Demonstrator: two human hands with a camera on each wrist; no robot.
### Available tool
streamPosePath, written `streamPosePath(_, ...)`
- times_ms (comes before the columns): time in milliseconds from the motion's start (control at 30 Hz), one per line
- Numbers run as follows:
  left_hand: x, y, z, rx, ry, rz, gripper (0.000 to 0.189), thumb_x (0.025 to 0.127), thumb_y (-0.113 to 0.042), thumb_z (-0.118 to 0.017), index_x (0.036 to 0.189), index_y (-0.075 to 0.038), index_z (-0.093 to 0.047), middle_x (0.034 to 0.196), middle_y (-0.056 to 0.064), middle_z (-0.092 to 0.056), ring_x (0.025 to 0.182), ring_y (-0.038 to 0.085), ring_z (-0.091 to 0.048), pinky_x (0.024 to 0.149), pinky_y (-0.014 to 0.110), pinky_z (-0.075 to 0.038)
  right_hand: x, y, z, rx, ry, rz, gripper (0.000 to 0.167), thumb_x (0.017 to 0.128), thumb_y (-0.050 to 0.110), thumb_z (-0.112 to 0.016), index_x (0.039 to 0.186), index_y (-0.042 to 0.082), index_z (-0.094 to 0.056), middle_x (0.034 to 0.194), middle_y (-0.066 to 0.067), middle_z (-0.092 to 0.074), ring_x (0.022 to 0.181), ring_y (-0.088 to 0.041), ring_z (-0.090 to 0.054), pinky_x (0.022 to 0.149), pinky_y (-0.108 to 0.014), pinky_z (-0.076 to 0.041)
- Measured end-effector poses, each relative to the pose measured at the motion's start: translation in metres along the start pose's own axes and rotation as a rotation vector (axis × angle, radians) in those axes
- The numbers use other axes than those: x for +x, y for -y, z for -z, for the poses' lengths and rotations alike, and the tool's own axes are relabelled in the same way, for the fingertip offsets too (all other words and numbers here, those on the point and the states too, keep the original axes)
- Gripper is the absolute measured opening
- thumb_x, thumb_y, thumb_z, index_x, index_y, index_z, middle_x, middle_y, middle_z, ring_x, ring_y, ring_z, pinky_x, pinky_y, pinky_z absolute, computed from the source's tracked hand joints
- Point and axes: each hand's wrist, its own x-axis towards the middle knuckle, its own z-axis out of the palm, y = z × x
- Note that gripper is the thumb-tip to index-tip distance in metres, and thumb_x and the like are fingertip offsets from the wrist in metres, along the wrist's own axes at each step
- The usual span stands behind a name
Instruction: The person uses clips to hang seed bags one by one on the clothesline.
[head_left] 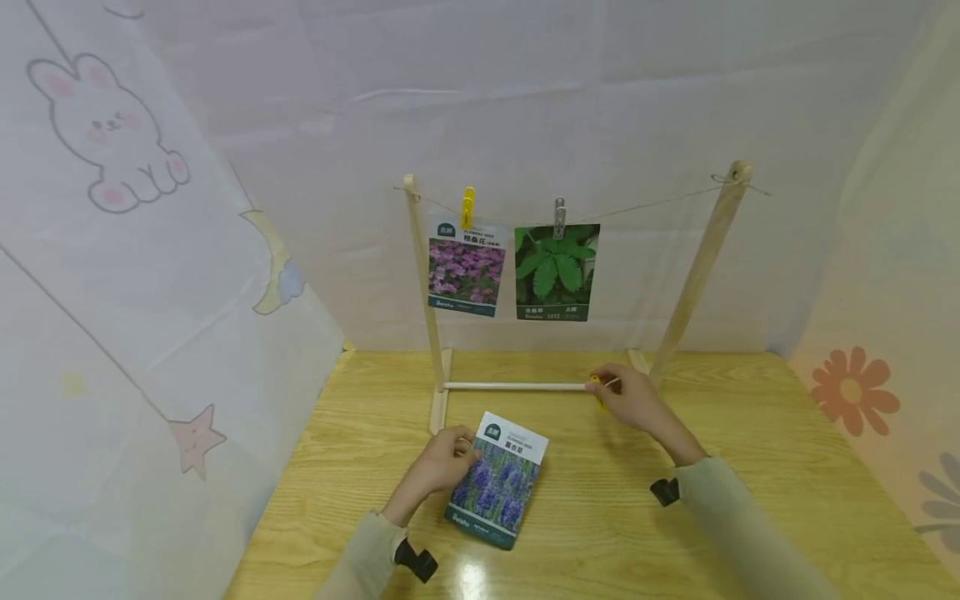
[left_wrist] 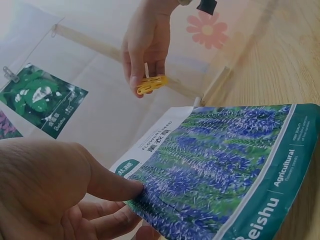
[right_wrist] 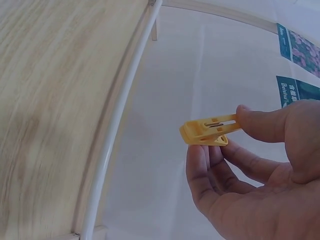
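Note:
My left hand (head_left: 444, 460) pinches the left edge of a seed packet (head_left: 501, 483) with purple lavender-like flowers, tilted over the table. In the left wrist view the thumb (left_wrist: 117, 185) lies on the packet's printed front, the other fingers behind it. My right hand (head_left: 628, 402) holds a yellow clothespin (right_wrist: 207, 131) between thumb and fingertips, near the right end of the rack's white bar. On the string above, a pink-flower packet (head_left: 467, 271) hangs from a yellow clothespin (head_left: 468, 208), and a green-leaf packet (head_left: 557, 279) from a grey clothespin (head_left: 559, 218).
Two wooden posts, left (head_left: 426, 283) and right (head_left: 699, 275), carry the sagging string (head_left: 652, 205). A white bar (head_left: 517, 386) joins their feet low over the wooden table (head_left: 360, 467). Printed cloth (head_left: 300, 108) stands behind and at both sides.

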Motion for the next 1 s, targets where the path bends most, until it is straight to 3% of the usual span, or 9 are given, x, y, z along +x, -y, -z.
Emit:
streamPosePath(333, 0.000, -0.010, 0.001, -0.015, 0.020, -0.022, 0.031, 0.108, -0.015, -0.064, 0.131, 0.006, -0.061, 0.086, 0.009, -0.067, 0.056, 0.011, -0.044, 0.052, 0.026, -0.036, -0.006, 0.004, 0.016, 0.018, 0.011, -0.006, 0.039, 0.109, 0.020, -0.064, 0.136, -0.008, -0.065, 0.123, -0.028, -0.069, 0.105, -0.042, -0.071, 0.083, -0.050, -0.062)
streamPosePath(600, 0.004, -0.019, 0.000, 0.036, 0.013, -0.053, 0.032, 0.108, -0.016, -0.066, 0.131, 0.005, -0.062, 0.110, 0.015, -0.075, 0.084, 0.020, -0.067, 0.064, 0.033, -0.048, -0.009, 0.011, 0.030, 0.013, 0.006, -0.018, 0.041, 0.111, 0.021, -0.061, 0.140, -0.008, -0.062, 0.129, -0.030, -0.067, 0.113, -0.047, -0.068, 0.089, -0.055, -0.061)
streamPosePath(1000, 0.008, -0.028, -0.002, 0.044, 0.034, -0.080, 0.035, 0.109, -0.016, -0.064, 0.136, 0.005, -0.060, 0.102, 0.007, -0.076, 0.081, 0.018, -0.066, 0.064, 0.032, -0.045, -0.012, 0.023, 0.047, 0.000, -0.021, 0.008, 0.042, 0.111, 0.024, -0.062, 0.139, -0.007, -0.063, 0.127, -0.031, -0.067, 0.113, -0.049, -0.068, 0.088, -0.056, -0.061)
